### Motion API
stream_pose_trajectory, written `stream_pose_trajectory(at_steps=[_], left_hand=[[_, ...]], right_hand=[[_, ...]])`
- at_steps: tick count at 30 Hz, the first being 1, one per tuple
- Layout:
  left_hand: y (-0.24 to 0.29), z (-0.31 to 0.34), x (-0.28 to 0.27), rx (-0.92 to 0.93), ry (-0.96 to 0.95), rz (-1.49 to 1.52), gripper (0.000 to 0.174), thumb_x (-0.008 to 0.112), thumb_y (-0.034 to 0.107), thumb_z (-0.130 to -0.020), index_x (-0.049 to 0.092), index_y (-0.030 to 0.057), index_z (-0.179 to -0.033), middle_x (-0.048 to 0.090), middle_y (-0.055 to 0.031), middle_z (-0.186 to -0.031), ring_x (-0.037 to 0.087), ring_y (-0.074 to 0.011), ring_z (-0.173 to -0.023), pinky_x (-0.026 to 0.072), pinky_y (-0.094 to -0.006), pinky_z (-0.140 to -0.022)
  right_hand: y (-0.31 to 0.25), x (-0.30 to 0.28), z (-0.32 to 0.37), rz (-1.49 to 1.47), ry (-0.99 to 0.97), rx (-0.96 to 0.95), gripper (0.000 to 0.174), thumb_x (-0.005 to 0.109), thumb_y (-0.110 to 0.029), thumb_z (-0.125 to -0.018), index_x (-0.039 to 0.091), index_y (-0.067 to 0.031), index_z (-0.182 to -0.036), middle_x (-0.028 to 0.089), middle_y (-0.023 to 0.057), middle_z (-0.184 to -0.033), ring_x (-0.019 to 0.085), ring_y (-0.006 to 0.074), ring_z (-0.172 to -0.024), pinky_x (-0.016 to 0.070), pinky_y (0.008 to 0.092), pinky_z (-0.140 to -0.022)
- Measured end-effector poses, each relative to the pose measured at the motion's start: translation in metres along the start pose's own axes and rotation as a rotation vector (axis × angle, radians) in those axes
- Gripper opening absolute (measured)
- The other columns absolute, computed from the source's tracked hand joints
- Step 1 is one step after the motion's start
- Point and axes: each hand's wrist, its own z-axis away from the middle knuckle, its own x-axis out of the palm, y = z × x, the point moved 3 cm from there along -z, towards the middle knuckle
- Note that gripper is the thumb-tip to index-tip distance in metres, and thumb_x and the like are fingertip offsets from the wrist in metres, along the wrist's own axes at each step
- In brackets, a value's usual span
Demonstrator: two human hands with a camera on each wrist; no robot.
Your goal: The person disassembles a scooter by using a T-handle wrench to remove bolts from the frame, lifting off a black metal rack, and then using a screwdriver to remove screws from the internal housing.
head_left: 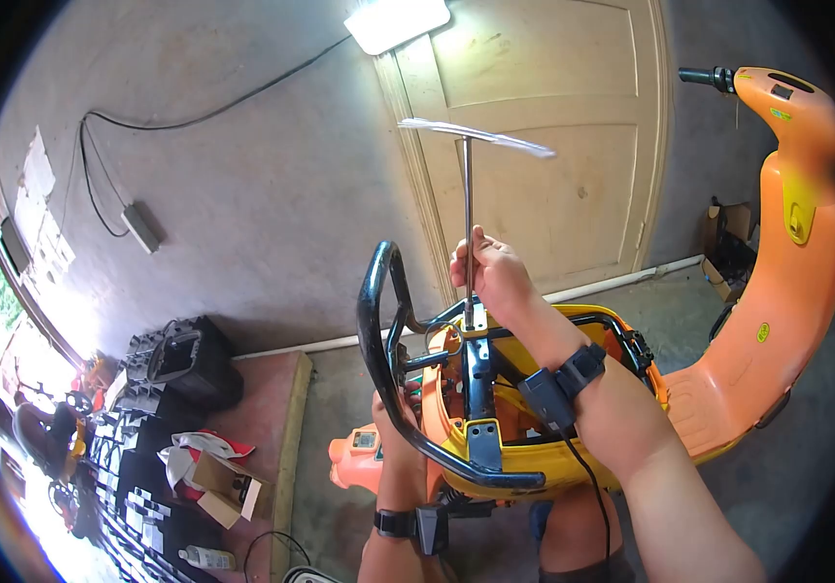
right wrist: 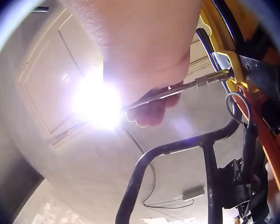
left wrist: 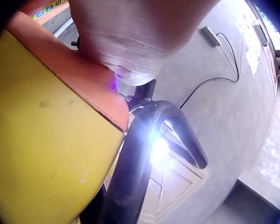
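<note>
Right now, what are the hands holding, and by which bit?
The right hand holds the T-shaped metal tool by the lower half of its long shaft. The left hand is partly hidden, so I can't tell.

Two hands are counted, one left hand (head_left: pixel 396 420) and one right hand (head_left: pixel 498 279). Two wrist cameras (head_left: pixel 547 400) are worn. One T-handle socket wrench (head_left: pixel 469 194), one scooter (head_left: pixel 806 282), one door (head_left: pixel 582 185), one lit lamp (head_left: pixel 398 21), one power adapter (head_left: pixel 141 228), two cardboard boxes (head_left: pixel 216 473) and one bottle (head_left: pixel 207 558) are seen. Dark items (head_left: pixel 131 466) at the left cannot be counted.
</note>
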Motion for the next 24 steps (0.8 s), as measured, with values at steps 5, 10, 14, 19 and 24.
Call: stream_pose_trajectory(at_steps=[5, 10, 14, 19, 24], left_hand=[[0.001, 0.003, 0.003, -0.055, -0.016, 0.055, 0.015, 0.046, 0.016, -0.096, 0.051, 0.0051, -0.105, 0.058, -0.0061, -0.087, 0.053, -0.0102, -0.07, 0.0486, -0.0247, -0.058], [0.006, 0.005, 0.007, -0.023, 0.009, 0.056, 0.015, 0.046, 0.014, -0.095, 0.051, 0.0031, -0.105, 0.057, -0.006, -0.086, 0.052, -0.0102, -0.068, 0.0479, -0.0241, -0.056], [0.004, 0.003, 0.004, -0.059, -0.006, 0.018, 0.013, 0.045, 0.011, -0.095, 0.05, 0.0034, -0.104, 0.058, -0.0054, -0.085, 0.053, -0.0099, -0.066, 0.0488, -0.0245, -0.057], [0.003, 0.003, 0.004, -0.005, -0.004, 0.0, 0.013, 0.042, 0.009, -0.097, 0.051, 0.0036, -0.104, 0.06, -0.0062, -0.087, 0.054, -0.0095, -0.069, 0.0493, -0.025, -0.06], [0.007, 0.007, 0.006, 0.002, -0.034, -0.024, 0.013, 0.042, 0.011, -0.098, 0.052, 0.0037, -0.103, 0.06, -0.0059, -0.089, 0.055, -0.0091, -0.071, 0.0486, -0.0241, -0.06]], right_hand=[[0.003, 0.004, 0.001, -0.064, -0.068, -0.063, 0.039, 0.045, -0.044, -0.098, 0.05, -0.0061, -0.095, 0.054, 0.005, -0.082, 0.045, 0.0128, -0.06, 0.0388, 0.0281, -0.063], [0.005, 0.002, -0.003, 0.028, -0.054, -0.194, 0.025, 0.064, -0.026, -0.091, 0.05, -0.0066, -0.097, 0.055, 0.0025, -0.082, 0.049, 0.0106, -0.063, 0.0407, 0.0256, -0.064], [0.0, -0.001, -0.001, 0.07, 0.001, -0.19, 0.024, 0.064, -0.026, -0.091, 0.058, -0.0033, -0.093, 0.062, 0.0038, -0.083, 0.054, 0.0099, -0.068, 0.0446, 0.0227, -0.066], [-0.005, 0.002, 0.003, 0.006, -0.017, -0.034, 0.035, 0.05, -0.037, -0.097, 0.059, -0.0039, -0.092, 0.064, 0.009, -0.085, 0.055, 0.0156, -0.07, 0.0456, 0.0275, -0.071], [0.002, 0.0, -0.002, -0.043, -0.03, -0.126, 0.041, 0.047, -0.044, -0.097, 0.054, -0.0036, -0.1, 0.059, 0.007, -0.086, 0.051, 0.0134, -0.064, 0.0432, 0.0258, -0.063]])
